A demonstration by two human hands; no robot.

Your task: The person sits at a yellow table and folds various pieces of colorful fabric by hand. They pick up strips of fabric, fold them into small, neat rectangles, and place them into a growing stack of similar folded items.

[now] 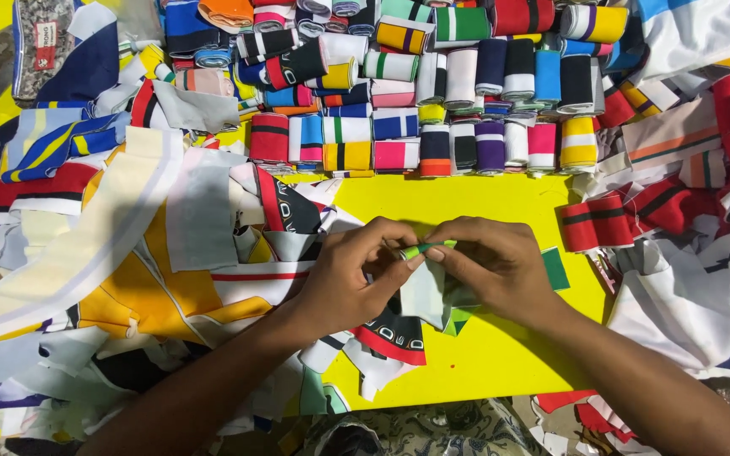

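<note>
My left hand [356,274] and my right hand [491,266] meet over a yellow table [483,203], both pinching the rolled top edge of a small green and white fabric strip [426,291]. The green edge shows between my thumbs and forefingers. The white part of the strip hangs below my fingers, over a green scrap and a black, red and white scrap [394,333].
Many rolled and folded striped fabric bands [432,93] are stacked in rows at the back of the table. Loose fabric scraps [120,245] pile up on the left. Red-striped bands [601,221] and white cloth [702,279] lie at the right.
</note>
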